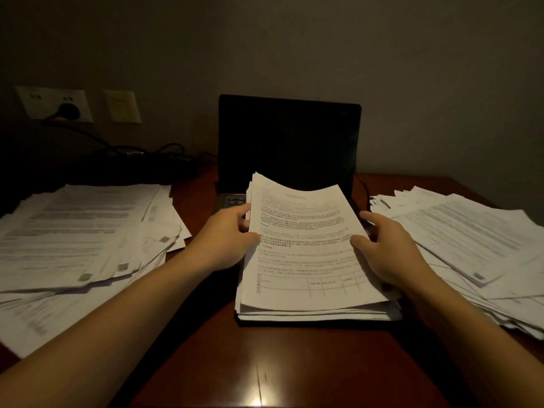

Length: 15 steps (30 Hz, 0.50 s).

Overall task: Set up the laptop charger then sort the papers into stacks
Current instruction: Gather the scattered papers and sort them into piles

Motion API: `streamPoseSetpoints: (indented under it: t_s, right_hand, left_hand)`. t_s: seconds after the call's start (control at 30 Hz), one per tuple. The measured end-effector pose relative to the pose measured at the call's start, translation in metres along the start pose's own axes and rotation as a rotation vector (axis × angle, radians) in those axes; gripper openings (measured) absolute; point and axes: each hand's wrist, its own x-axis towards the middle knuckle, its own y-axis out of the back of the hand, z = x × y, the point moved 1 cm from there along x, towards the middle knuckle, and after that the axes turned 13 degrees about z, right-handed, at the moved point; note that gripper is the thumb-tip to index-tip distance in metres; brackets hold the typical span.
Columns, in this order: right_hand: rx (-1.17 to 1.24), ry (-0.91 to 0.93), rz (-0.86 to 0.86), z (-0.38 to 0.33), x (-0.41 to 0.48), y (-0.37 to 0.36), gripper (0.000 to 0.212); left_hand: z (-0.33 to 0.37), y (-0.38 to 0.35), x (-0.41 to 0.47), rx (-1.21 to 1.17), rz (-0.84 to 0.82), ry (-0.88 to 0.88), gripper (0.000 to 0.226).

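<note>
At 6 o'clock a spot of light is glinting on the dark wooden desk (265, 363), and two bare forearms are reaching in from 7 and 5 o'clock toward the middle.

The left hand (226, 240) is gripping the left edge of the centre stack (306, 260). Its thumb is pressing on the top sheet and its fingers are curling round the edge. The right hand (388, 251) is gripping the right edge the same way, with the thumb lying on the printed page and the forefinger stretching along the side. How the other fingers are lying cannot be told.

This stack is sitting at the centre, covering most of the laptop (288, 139) keyboard, and its far edge is bowing upward.

At 9 o'clock the left pile (82, 231) is spreading loosely over the desk, and at 3 o'clock the right pile (471, 237) is fanning out likewise. Both are lying apart from the centre stack.

At 12 o'clock the laptop screen is standing open and dark. A thin lead (363, 187) is running down its right side.

At 10 o'clock a black plug (69, 110) is sitting in the wall socket (53, 103), and its cable (97, 139) is trailing toward the laptop.
</note>
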Motion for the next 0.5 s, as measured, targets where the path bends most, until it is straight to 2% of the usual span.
streamPoseSetpoints:
  t_s: [0.2,0.3,0.5]
  right_hand:
    - [-0.163,0.083,0.019,0.011,0.001,-0.001,0.042]
    - [-0.26,0.108,0.042,0.013,0.001,-0.003,0.038]
    - [-0.371,0.15,0.04,0.013,0.0,-0.007,0.034]
  left_hand:
    - [-0.005,-0.008,-0.005,0.35,0.11,-0.115,0.061]
    - [-0.005,-0.01,-0.009,0.499,0.16,-0.099,0.06]
    - [0.008,-0.012,-0.017,0.501,0.087,-0.138,0.047]
